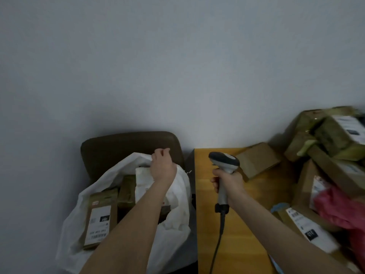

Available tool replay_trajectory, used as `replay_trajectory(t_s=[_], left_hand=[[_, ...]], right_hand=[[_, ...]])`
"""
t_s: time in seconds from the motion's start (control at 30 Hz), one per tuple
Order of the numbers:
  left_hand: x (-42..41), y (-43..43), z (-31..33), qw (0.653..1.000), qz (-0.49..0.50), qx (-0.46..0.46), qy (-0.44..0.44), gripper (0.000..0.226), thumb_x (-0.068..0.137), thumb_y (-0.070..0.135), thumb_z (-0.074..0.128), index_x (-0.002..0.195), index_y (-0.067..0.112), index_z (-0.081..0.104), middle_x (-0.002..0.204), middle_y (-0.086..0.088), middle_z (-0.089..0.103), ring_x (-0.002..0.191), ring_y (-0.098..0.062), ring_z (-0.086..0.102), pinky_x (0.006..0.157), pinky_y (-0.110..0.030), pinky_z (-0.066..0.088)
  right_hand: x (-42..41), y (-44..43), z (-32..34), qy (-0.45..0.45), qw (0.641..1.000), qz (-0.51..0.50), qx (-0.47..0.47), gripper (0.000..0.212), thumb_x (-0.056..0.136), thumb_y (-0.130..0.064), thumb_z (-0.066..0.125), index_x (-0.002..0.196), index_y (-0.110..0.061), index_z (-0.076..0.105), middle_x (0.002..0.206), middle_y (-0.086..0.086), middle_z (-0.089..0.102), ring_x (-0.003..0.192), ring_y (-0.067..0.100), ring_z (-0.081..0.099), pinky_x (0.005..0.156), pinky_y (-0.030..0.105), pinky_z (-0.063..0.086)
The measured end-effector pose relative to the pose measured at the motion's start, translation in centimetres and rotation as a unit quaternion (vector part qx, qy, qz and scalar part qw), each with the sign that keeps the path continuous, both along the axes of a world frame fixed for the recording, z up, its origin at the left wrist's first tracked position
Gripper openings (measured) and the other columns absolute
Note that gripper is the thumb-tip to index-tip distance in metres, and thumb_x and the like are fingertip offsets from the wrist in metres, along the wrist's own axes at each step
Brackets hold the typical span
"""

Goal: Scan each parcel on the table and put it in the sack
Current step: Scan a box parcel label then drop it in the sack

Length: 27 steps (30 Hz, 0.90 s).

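- The left hand [163, 166] is hovering with curled fingers at the far rim of the white sack [175, 230]; I cannot tell whether it is pinching the rim.
- The sack is sitting open on a dark chair [122, 149] just left of the surface [233, 244]. It is holding a white parcel [143, 180] under that hand and a labelled brown parcel [99, 218] nearer the front.
- The right hand [229, 181] is gripping the scanner [225, 162] by its handle, keeping it upright above the surface.
- More parcels [335, 139] are lying piled at the surface's right side, a pink bag [339, 212] among them.
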<state>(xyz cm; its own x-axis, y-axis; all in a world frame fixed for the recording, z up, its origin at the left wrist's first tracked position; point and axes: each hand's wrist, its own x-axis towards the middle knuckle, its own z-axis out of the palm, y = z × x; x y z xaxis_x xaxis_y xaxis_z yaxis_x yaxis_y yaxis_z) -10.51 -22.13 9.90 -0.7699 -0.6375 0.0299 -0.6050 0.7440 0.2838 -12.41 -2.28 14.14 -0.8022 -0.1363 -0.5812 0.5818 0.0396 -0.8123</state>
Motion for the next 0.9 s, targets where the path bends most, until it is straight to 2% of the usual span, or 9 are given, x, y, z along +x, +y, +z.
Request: replay_trajectory(t_s=[0.2,0.3,0.4,0.57,0.7,0.83,0.9], left_hand=[[-5.6,10.2,4.9,0.985,-0.165,0.014,0.049,0.052,0.092,0.014,0.057,0.141,0.018,0.041,0.139,-0.006,0.038,0.124,-0.020,0.041,0.096,-0.030,0.044],[-7.6,15.5,6.6,0.975,-0.217,0.017,0.053,0.053,0.091,0.014,0.057,0.141,0.018,0.039,0.140,-0.007,0.037,0.126,-0.022,0.038,0.099,-0.031,0.041],[-9.0,20.9,8.0,0.966,-0.255,0.022,0.044,0.054,0.091,0.016,0.057,0.141,0.018,0.039,0.140,-0.007,0.036,0.127,-0.024,0.037,0.100,-0.034,0.040],[-11.0,31.1,9.4,0.960,-0.276,0.027,0.046,0.051,0.090,0.018,0.058,0.138,0.018,0.042,0.139,-0.008,0.038,0.126,-0.025,0.040,0.100,-0.036,0.043],[-12.4,40.2,10.4,0.953,-0.298,0.052,0.038,0.050,0.087,0.023,0.059,0.135,0.017,0.045,0.134,-0.010,0.041,0.124,-0.027,0.040,0.101,-0.039,0.042],[-13.8,47.6,10.6,0.949,-0.303,0.085,0.019,0.055,0.087,0.023,0.061,0.138,0.015,0.043,0.137,-0.010,0.039,0.128,-0.028,0.039,0.102,-0.039,0.040],[-14.6,50.1,10.6,0.947,-0.304,0.104,0.015,0.053,0.088,0.022,0.059,0.138,0.013,0.043,0.137,-0.011,0.040,0.126,-0.028,0.042,0.100,-0.038,0.042]], right_hand=[[-2.1,7.7,3.9,0.056,0.995,-0.087,0.001,0.014,0.086,-0.013,0.071,0.084,-0.001,0.063,0.056,0.007,0.065,0.045,0.014,0.059,0.046,0.025,0.050],[-3.0,12.3,5.3,0.080,0.990,-0.118,0.009,0.019,0.086,-0.018,0.072,0.090,-0.002,0.063,0.060,0.009,0.065,0.049,0.017,0.060,0.047,0.026,0.049],[-3.7,17.8,6.1,0.088,0.987,-0.135,0.015,0.017,0.085,-0.015,0.072,0.086,0.000,0.065,0.056,0.008,0.064,0.044,0.015,0.059,0.043,0.024,0.047],[-5.4,28.1,6.8,0.092,0.983,-0.158,0.019,0.014,0.082,-0.009,0.071,0.073,-0.002,0.061,0.047,0.007,0.061,0.041,0.018,0.057,0.048,0.028,0.048],[-6.5,36.7,7.1,0.114,0.978,-0.173,0.038,0.018,0.077,-0.013,0.073,0.070,-0.004,0.060,0.049,0.008,0.062,0.049,0.025,0.059,0.059,0.037,0.051],[-7.7,44.3,6.9,0.106,0.976,-0.189,0.036,0.014,0.079,-0.009,0.071,0.071,-0.002,0.061,0.042,0.004,0.058,0.038,0.017,0.055,0.043,0.026,0.045],[-8.6,47.1,7.0,0.107,0.972,-0.202,0.050,0.015,0.078,-0.011,0.072,0.069,-0.004,0.063,0.044,0.006,0.060,0.038,0.017,0.056,0.043,0.025,0.045]])
